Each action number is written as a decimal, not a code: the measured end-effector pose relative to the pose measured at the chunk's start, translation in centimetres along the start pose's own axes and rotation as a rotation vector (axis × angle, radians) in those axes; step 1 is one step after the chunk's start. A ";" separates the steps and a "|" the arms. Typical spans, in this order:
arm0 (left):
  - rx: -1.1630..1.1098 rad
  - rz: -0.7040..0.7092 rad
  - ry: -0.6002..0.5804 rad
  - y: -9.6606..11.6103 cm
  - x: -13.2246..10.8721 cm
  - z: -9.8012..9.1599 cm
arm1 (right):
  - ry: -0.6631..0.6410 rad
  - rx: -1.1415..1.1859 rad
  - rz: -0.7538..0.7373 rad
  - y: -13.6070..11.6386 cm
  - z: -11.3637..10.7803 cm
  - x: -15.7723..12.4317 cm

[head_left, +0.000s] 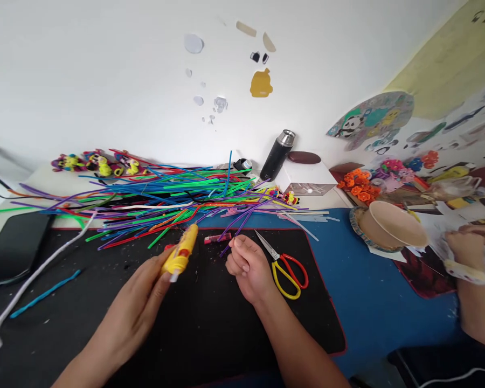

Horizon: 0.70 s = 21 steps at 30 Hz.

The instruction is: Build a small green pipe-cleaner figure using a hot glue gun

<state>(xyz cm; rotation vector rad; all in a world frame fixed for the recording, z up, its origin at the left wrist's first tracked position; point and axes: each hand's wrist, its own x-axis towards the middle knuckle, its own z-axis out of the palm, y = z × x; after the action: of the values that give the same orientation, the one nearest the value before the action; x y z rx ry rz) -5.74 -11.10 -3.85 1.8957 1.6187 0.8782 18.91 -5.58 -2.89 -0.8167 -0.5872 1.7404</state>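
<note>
My left hand (139, 299) is wrapped round a yellow glue gun (181, 256) with a clear glue stick poking from its end and a white cord trailing left. My right hand (248, 267) is closed in a pinch above the black mat (210, 334); what it holds, if anything, is too small to name. Just behind it lie a pink lighter (217, 238) and purple pipe cleaners (242, 220). Red-and-yellow-handled scissors (285, 264) rest open to the right. A twisted blue piece (46, 293) lies at the left.
Colourful pipe cleaners (165, 188) are heaped at the back. Beyond stand a black thermos (277, 156) and white box (307, 178). At the left lies a black phone-like object (20, 242). Right are a tan bowl (396, 223) and another person's hands (471, 248).
</note>
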 end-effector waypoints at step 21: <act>0.544 0.258 -0.058 3.8 -3.5 6.5 | -0.021 -0.205 0.121 1.9 -1.6 -6.2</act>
<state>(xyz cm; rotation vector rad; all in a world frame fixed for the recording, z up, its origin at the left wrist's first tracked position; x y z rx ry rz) 1.25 -14.96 -6.00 2.5174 1.7237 0.4946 20.14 -12.03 -3.79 -0.9957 -0.7524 1.8206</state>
